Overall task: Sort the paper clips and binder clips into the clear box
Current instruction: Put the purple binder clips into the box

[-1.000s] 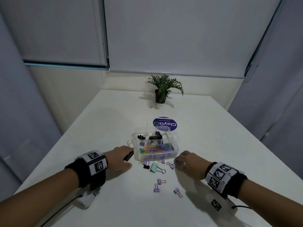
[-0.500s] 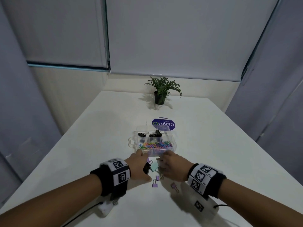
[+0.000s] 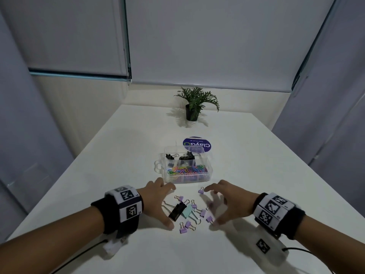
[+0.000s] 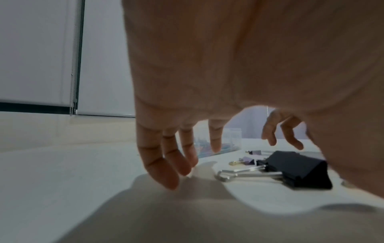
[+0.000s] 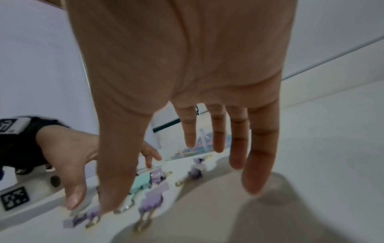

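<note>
A clear box [image 3: 185, 169] holds coloured paper clips in its near compartment and black binder clips in the far ones. In front of it a heap of binder clips lies on the table: a big black one [image 3: 177, 211] [image 4: 299, 172], a mint one [image 3: 186, 211] and several small purple ones [image 3: 187, 224] [image 5: 150, 200]. My left hand [image 3: 158, 200] stands open to the left of the heap, fingers spread, holding nothing. My right hand [image 3: 225, 202] stands open to the right of the heap, empty too; a purple clip [image 3: 201, 191] lies by its fingertips.
A small potted plant [image 3: 194, 104] stands at the far end of the white table [image 3: 266, 175]. The box's round-labelled blue lid [image 3: 197, 145] lies just behind the box. Grey curtains hang on both sides, window blinds at the back.
My hands came together over the clips and have now drawn apart. The scattered clips are bunched into one heap, and the black clip my left hand held lies on the table.
</note>
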